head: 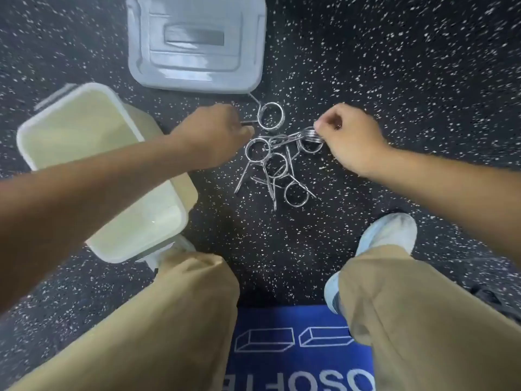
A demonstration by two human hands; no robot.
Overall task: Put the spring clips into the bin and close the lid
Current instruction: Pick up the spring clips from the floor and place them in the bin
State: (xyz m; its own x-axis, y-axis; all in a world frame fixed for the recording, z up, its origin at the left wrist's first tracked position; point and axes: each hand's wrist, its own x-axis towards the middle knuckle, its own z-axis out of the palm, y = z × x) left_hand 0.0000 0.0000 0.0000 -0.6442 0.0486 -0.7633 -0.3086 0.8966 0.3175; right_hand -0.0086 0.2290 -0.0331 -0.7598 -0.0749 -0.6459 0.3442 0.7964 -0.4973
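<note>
Several shiny metal spring clips (277,170) lie tangled in a pile on the dark speckled floor. My left hand (217,134) is closed on the handle of one spring clip (270,115), whose ring sticks out to the right of my fist. My right hand (352,139) pinches the coil of another spring clip (310,135) at the pile's upper right. The open cream bin (84,108) stands at the left, under my left forearm, with nothing visible inside. Its grey lid (197,43) lies flat on the floor beyond the pile.
My knees in tan trousers fill the bottom of the view. A pale shoe (389,232) rests right of the pile. A blue mat with white print (296,348) lies between my legs.
</note>
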